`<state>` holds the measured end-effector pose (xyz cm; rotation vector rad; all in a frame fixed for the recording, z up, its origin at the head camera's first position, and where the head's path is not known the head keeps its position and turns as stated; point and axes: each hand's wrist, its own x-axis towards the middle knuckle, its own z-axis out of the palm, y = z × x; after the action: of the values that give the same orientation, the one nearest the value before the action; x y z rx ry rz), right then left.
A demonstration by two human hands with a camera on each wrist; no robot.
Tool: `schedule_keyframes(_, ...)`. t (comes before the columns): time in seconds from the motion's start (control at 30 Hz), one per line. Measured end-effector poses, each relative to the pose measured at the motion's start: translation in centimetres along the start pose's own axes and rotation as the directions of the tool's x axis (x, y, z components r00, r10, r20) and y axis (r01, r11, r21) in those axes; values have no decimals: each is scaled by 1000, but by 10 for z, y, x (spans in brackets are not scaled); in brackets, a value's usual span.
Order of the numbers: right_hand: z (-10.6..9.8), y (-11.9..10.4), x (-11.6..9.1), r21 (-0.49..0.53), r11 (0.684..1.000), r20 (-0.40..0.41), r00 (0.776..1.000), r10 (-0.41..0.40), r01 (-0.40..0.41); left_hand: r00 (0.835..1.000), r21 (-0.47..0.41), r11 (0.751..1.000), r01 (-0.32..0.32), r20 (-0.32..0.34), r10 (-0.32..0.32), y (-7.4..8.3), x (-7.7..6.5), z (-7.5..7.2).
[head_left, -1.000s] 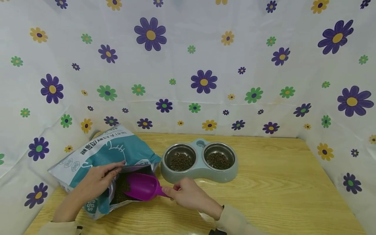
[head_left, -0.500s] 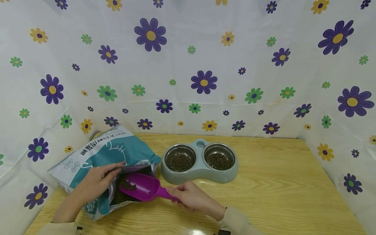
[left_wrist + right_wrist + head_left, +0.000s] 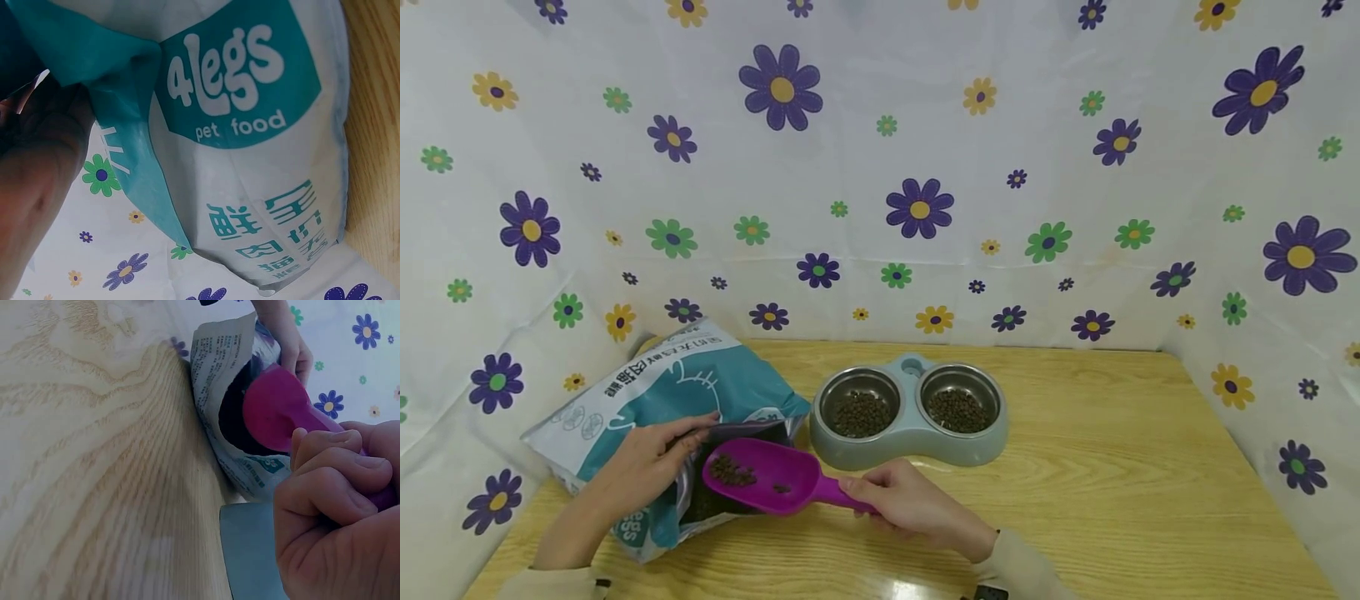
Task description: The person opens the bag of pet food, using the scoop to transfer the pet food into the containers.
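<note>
A white and teal pet food bag (image 3: pixel 722 375) lies on its side at the left of the table, its mouth facing right. My left hand (image 3: pixel 643 467) pinches the upper edge of that mouth; in the left wrist view the hand (image 3: pixel 44 162) is partly behind the bag's folded edge. With fingers curled round its handle, my right hand (image 3: pixel 913 504) grips a magenta scoop (image 3: pixel 782 479). Brown kibble (image 3: pixel 730 471) lies toward the scoop's front end, which is at the bag's opening. The right wrist view shows the scoop's underside (image 3: pixel 275 406) before the dark opening.
Right of the bag stands a pale blue-green double bowl stand (image 3: pixel 910 446). Its left steel bowl (image 3: pixel 827 404) and right steel bowl (image 3: pixel 996 400) each hold some kibble. The wooden table (image 3: pixel 1112 467) meets a flower-printed white cloth (image 3: pixel 850 150) behind and at both sides.
The scoop has tipped back and lifted toward the right, drawing partly out of the bag with kibble now showing in it. My left hand and the bag stay in place.
</note>
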<state>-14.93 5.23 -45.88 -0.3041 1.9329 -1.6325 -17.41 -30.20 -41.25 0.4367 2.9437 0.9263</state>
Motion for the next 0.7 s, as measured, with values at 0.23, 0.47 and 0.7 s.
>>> schedule_keyframes(0.23,-14,-1,-8,-11,1000,14,1000,-13,13,1000,-7,1000,-14,-6,14,-3,1,1)
schedule_keyframes(0.47,-29,-4,-18,-10,1000,20,1000,-16,16,1000,2,1000,-20,-16,20,-3,1,1)
schedule_keyframes(0.7,-53,-10,-30,-35,999,-7,1000,0,0,999,4,999,-39,-31,40,-2,0,3)
